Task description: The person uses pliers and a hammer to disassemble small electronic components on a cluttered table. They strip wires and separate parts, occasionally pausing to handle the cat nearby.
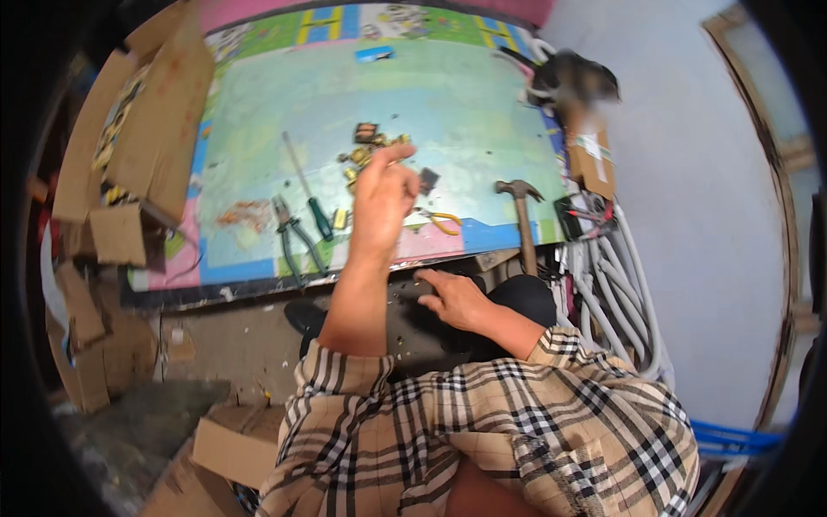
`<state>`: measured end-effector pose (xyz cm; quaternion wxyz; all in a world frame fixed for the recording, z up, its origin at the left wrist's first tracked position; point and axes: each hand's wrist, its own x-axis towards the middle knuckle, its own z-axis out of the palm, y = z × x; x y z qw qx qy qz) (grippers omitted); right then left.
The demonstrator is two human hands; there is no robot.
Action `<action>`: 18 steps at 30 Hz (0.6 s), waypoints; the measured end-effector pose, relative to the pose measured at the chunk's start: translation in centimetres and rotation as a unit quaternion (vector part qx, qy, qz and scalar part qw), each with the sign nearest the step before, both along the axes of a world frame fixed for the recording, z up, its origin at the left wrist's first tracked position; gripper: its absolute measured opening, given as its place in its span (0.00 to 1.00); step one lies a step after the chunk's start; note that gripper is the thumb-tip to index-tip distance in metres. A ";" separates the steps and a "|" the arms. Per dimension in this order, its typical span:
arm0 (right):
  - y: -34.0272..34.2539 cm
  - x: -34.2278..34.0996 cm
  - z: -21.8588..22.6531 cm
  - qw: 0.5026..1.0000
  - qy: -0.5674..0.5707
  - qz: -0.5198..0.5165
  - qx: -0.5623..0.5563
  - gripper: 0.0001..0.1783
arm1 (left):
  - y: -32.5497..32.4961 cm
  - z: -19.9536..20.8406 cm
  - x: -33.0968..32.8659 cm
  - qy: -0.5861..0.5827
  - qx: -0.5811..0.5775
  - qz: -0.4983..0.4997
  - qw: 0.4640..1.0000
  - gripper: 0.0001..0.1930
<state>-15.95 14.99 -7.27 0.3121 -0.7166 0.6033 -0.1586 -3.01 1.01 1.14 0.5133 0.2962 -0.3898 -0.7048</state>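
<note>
My left hand (387, 185) is stretched over the table, above a small heap of brass-coloured and copper parts (357, 158). Its fingers look bent and are blurred, so I cannot make out whether anything is between them. A small dark block (428, 180) shows right beside those fingers; whether they touch it is unclear. My right hand (458, 300) is low by the table's front edge, over my leg, thumb and fingers apart and holding nothing. Close to the left hand are a small yellowish block (341, 219), a green-handled screwdriver (320, 219) and yellow-handled pliers (445, 224).
Dark-handled pliers (298, 239) lie by a tangle of thin copper wire (243, 215). A claw hammer (522, 222) rests at the table's right, its handle crossing the front edge. A large cardboard box (165, 112) stands left; grey hoses (622, 289) are bundled right. A blue packet (374, 54) lies far back.
</note>
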 end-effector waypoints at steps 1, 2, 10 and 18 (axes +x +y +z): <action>-0.7 -0.2 1.5 0.991 0.088 -0.009 0.102 0.36 | 0.1 0.2 0.2 -0.023 -0.001 0.004 1.000 0.16; -1.3 -0.6 2.1 0.988 0.122 -0.027 0.095 0.39 | 0.1 0.1 0.3 -0.062 -0.009 0.001 0.998 0.16; -5.8 0.0 9.0 0.944 -0.310 -0.027 0.108 0.33 | 0.6 -0.5 -1.0 -0.202 -0.072 -0.019 0.977 0.13; -6.2 0.6 6.9 0.792 -0.557 -0.123 0.215 0.11 | 1.2 0.4 -0.8 -0.122 -0.014 -0.083 0.989 0.13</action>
